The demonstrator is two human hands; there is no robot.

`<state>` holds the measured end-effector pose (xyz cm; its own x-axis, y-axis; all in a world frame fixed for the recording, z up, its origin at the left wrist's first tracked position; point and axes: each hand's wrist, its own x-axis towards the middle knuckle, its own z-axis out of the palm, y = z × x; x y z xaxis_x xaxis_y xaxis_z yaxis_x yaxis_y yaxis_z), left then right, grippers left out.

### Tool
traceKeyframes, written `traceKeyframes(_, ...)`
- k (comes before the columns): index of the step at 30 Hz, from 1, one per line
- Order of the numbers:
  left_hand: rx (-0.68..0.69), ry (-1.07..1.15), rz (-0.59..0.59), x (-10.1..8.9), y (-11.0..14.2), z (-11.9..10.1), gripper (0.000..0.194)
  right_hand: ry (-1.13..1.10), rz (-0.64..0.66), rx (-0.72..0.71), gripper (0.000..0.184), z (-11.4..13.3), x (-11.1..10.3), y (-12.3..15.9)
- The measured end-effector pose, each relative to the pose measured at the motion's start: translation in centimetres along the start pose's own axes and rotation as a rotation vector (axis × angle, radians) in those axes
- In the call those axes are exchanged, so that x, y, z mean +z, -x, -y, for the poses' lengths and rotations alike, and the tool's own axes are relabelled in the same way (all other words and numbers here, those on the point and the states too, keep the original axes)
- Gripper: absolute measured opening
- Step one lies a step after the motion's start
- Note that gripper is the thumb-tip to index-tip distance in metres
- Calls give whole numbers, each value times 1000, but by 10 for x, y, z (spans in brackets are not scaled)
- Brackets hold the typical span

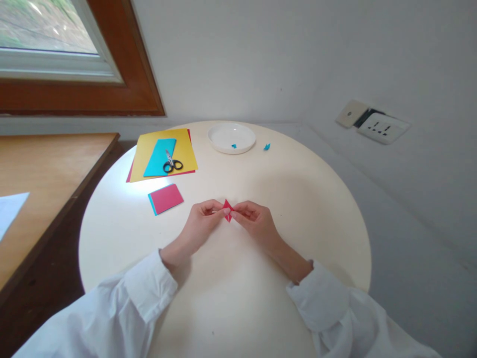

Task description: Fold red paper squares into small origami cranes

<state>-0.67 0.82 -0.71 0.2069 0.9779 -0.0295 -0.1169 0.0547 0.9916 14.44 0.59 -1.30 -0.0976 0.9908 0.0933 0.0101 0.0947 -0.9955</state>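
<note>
A small piece of folded red paper (227,205) is pinched between my two hands over the middle of the round table. My left hand (205,219) grips its left side with thumb and fingertips. On the other side, my right hand (256,218) pinches the right edge in the same way. The paper has pointed top and bottom ends, and my thumbs cover part of it. To the left of my hands lies a small stack of red and blue paper rectangles (166,199).
Scissors (172,163) with black handles rest on blue paper (154,161) over yellow paper (188,156). A white plate (214,144) holding a blue scrap stands at the back, with a folded blue paper piece (267,147) beside it. A wooden desk (55,164) adjoins at left.
</note>
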Motion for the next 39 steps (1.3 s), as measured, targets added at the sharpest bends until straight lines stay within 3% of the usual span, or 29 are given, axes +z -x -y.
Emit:
traceKeyframes(9, -15, 3, -19, 2, 0, -5, 17, 105, 50, -31, 10, 4, -1, 1)
traceKeyframes(19, -51, 173, -35, 5, 2, -3, 13, 96, 122, -24, 15, 4, 2, 2)
traceKeyframes(39, -106, 228, -53, 2, 1, -2, 15, 277, 105, -80, 18, 6, 3, 3)
